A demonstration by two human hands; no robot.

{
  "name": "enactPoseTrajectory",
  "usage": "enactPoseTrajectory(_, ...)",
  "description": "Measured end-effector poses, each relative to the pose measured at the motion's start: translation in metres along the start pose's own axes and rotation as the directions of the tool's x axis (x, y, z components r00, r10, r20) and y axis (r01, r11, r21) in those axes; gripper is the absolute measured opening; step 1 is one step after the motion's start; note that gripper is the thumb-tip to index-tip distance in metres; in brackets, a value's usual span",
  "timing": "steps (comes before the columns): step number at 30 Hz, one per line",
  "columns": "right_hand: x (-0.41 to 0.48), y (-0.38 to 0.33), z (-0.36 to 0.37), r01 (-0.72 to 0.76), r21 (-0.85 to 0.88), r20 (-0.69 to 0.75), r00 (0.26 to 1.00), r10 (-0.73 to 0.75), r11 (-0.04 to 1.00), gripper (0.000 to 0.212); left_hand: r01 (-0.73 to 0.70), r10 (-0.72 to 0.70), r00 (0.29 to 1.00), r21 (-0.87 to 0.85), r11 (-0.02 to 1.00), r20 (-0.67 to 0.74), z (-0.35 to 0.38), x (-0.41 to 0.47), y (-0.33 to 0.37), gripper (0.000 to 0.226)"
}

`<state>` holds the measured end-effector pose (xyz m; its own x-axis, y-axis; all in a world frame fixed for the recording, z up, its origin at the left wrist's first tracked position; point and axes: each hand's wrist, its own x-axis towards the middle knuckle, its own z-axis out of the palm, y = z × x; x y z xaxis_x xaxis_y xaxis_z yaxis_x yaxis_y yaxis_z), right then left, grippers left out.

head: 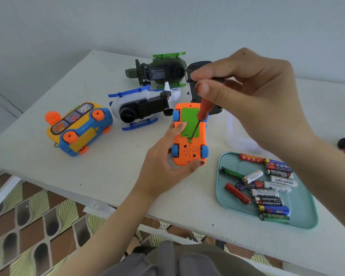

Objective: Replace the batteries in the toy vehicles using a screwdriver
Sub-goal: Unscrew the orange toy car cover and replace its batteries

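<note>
My left hand (163, 162) grips an orange toy car (189, 152) with blue wheels, turned belly up over the white table (116, 168). Its green battery cover (189, 121) faces me. My right hand (253, 96) pinches the top of a red-handled screwdriver (202, 110), held upright. The screwdriver's tip sits in the screw at the near end of the green cover. Loose batteries (267, 186) of several brands lie in a teal tray (303, 222) at the right.
A yellow and blue toy bus (78, 128) lies on its side at the left. A white and blue toy helicopter (139, 108) and a green one (161, 70) lie upside down behind the car. A black toy (195, 68) sits partly hidden behind my right hand.
</note>
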<state>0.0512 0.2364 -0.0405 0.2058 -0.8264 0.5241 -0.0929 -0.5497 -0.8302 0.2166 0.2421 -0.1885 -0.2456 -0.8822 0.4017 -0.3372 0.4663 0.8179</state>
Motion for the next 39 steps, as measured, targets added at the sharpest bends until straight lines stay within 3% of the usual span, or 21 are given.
enactPoseTrajectory(2, -0.002, 0.003, 0.000, 0.109, -0.219, 0.000, 0.994, -0.112, 0.970, 0.015, 0.003, -0.003, 1.000, 0.002, 1.000, 0.002, 0.000, 0.000, 0.000, 0.075)
enactPoseTrajectory(4, -0.003, 0.006, -0.002, 0.173, -0.278, 0.046, 0.985, -0.167, 0.945, 0.023, 0.002, -0.002, 1.000, -0.004, 1.000, 0.004, 0.000, -0.001, -0.001, 0.074)
enactPoseTrajectory(8, -0.004, -0.002, -0.003, 0.064, -0.053, 0.174, 0.983, -0.054, 0.997, 0.031, 0.006, -0.006, 1.000, -0.008, 1.000, 0.000, 0.000, -0.001, -0.003, 0.076)
enactPoseTrajectory(10, -0.003, -0.003, -0.002, -0.003, 0.095, 0.157, 0.988, -0.013, 0.995, 0.032, 0.007, -0.007, 1.000, -0.011, 1.000, 0.003, 0.000, -0.001, -0.003, 0.075)
enactPoseTrajectory(12, -0.003, -0.001, -0.002, 0.008, 0.092, 0.084, 0.996, -0.016, 0.996, 0.030, 0.007, -0.007, 1.000, -0.012, 1.000, 0.002, 0.000, -0.001, -0.002, 0.075)
enactPoseTrajectory(15, -0.006, 0.003, -0.004, 0.149, -0.257, -0.017, 0.987, -0.159, 0.955, 0.019, -0.003, 0.003, 1.000, -0.005, 1.000, -0.004, 0.000, -0.002, -0.001, 0.075)
enactPoseTrajectory(17, -0.009, 0.005, -0.007, 0.287, -0.502, 0.035, 0.949, -0.312, 0.816, 0.016, 0.007, -0.007, 1.000, -0.020, 1.000, -0.004, 0.000, -0.002, -0.001, 0.073)
enactPoseTrajectory(18, -0.010, 0.005, -0.009, 0.321, -0.524, 0.071, 0.940, -0.335, 0.789, 0.020, 0.011, -0.011, 1.000, -0.023, 1.000, -0.006, 0.000, -0.002, -0.001, 0.072)
enactPoseTrajectory(21, -0.009, 0.001, -0.012, 0.273, -0.351, 0.145, 0.961, -0.236, 0.896, 0.027, 0.017, -0.017, 1.000, -0.017, 1.000, -0.011, 0.000, -0.001, -0.001, 0.072)
enactPoseTrajectory(25, -0.007, -0.003, -0.013, 0.054, -0.040, 0.174, 0.984, -0.046, 0.998, 0.033, 0.008, -0.008, 1.000, -0.021, 1.000, -0.015, 0.000, -0.002, -0.001, 0.075)
enactPoseTrajectory(27, -0.007, -0.001, -0.013, 0.077, -0.055, 0.129, 0.989, -0.069, 0.996, 0.031, 0.004, -0.004, 1.000, -0.018, 1.000, -0.015, 0.000, -0.001, 0.000, 0.074)
enactPoseTrajectory(31, -0.008, 0.004, -0.013, 0.287, -0.431, 0.100, 0.957, -0.271, 0.855, 0.022, 0.018, -0.019, 1.000, -0.022, 1.000, -0.012, 0.000, -0.001, 0.003, 0.073)
enactPoseTrajectory(33, -0.008, 0.004, -0.014, 0.277, -0.345, 0.163, 0.959, -0.233, 0.897, 0.026, 0.021, -0.021, 1.000, -0.018, 1.000, -0.008, 0.000, -0.001, 0.003, 0.072)
enactPoseTrajectory(35, -0.007, 0.000, -0.012, 0.175, -0.169, 0.204, 0.969, -0.140, 0.970, 0.031, 0.013, -0.013, 1.000, -0.004, 1.000, -0.004, 0.000, -0.001, 0.002, 0.073)
enactPoseTrajectory(39, -0.005, -0.004, -0.009, 0.031, 0.013, 0.169, 0.985, -0.033, 0.999, 0.035, 0.007, -0.007, 1.000, 0.005, 1.000, -0.009, 0.000, -0.001, 0.002, 0.074)
